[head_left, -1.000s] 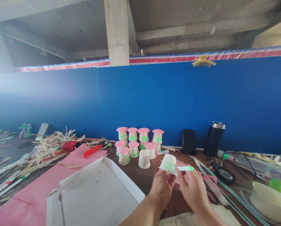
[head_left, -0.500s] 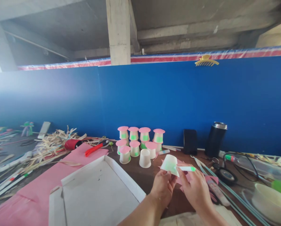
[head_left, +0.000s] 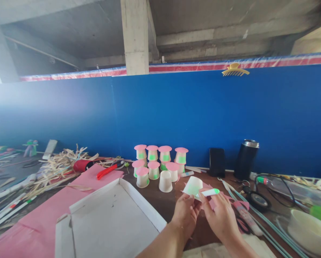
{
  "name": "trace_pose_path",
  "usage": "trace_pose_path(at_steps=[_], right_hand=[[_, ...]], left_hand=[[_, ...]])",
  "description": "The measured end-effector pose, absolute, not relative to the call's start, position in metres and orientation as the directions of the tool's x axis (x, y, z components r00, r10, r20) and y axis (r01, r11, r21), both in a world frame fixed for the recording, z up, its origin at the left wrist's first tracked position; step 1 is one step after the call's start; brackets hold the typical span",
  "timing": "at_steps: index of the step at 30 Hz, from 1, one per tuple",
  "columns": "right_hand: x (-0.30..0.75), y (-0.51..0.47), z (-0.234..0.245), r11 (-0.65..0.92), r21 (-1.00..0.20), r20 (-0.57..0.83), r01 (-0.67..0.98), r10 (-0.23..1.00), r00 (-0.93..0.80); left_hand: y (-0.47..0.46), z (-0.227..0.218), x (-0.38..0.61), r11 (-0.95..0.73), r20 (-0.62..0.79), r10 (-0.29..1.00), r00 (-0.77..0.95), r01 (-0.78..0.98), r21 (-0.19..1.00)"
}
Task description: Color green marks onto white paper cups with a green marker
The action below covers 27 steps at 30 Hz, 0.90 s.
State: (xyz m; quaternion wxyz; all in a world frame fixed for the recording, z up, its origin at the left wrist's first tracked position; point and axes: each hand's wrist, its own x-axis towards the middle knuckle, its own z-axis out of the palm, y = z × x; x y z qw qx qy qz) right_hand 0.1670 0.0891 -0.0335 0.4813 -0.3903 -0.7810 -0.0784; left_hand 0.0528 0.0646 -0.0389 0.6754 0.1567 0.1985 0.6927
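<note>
Head view: I've got both bare hands low, right of centre, close together over the brown tabletop (head_left: 155, 202). Left hand (head_left: 185, 212) grasps a white paper cup (head_left: 193, 185), upside down and tilted, fingers and thumb at its wide lower end. Pale green colour shows on the cup wall. Right hand (head_left: 220, 214) grips a white marker (head_left: 209, 193), green end pointing right. Its other end is at the lower wall of the cup; I can't tell if the tip touches, fingers crowd that spot.

Just left of the held cup, one plain inverted cup (head_left: 165, 181) stands on the table. Behind and left of it I see a cluster of inverted cups with pink discs (head_left: 142, 171) on top, most showing green patches; the back ones are stacked. Pink paper scraps (head_left: 241, 203) lie behind the right hand. Right of that: pale green cords (head_left: 269, 225), a white bowl (head_left: 309, 229), a black bottle (head_left: 246, 161) near the blue partition (head_left: 176, 111). Left side: shallow white cardboard tray (head_left: 114, 218) overlapping a pink sheet (head_left: 42, 222), red tool (head_left: 107, 172) on the sheet.
</note>
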Motion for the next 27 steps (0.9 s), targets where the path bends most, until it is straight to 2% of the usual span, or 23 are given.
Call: trace_pose_path(at_steps=[5, 10, 13, 18, 23, 27], right_hand=[[0.167, 0.089, -0.033, 0.681, -0.298, 0.803, 0.668, 0.558, -0.210], [0.167, 0.090, -0.033, 0.685, -0.263, 0.792, 0.680, 0.556, -0.253], [0.169, 0.092, -0.030, 0.665, -0.303, 0.794, 0.683, 0.572, -0.205], [0.170, 0.093, -0.033, 0.676, -0.333, 0.748, 0.657, 0.614, -0.253], [0.171, 0.088, -0.024, 0.695, -0.399, 0.792, 0.598, 0.590, -0.158], [0.173, 0.082, -0.012, 0.668, -0.453, 0.809, 0.590, 0.587, -0.044]], left_hand=[[0.065, -0.041, 0.053, 0.003, -0.042, 0.999, -0.020, -0.873, 0.487], [0.065, -0.042, 0.052, -0.008, -0.050, 0.998, -0.037, -0.871, 0.491], [0.065, -0.040, 0.052, 0.010, -0.052, 0.998, -0.018, -0.876, 0.483], [0.066, -0.041, 0.051, 0.009, -0.104, 0.994, -0.045, -0.881, 0.474], [0.065, -0.040, 0.050, 0.019, -0.114, 0.993, -0.037, -0.892, 0.452], [0.065, -0.041, 0.051, 0.009, -0.192, 0.978, -0.079, -0.907, 0.421]])
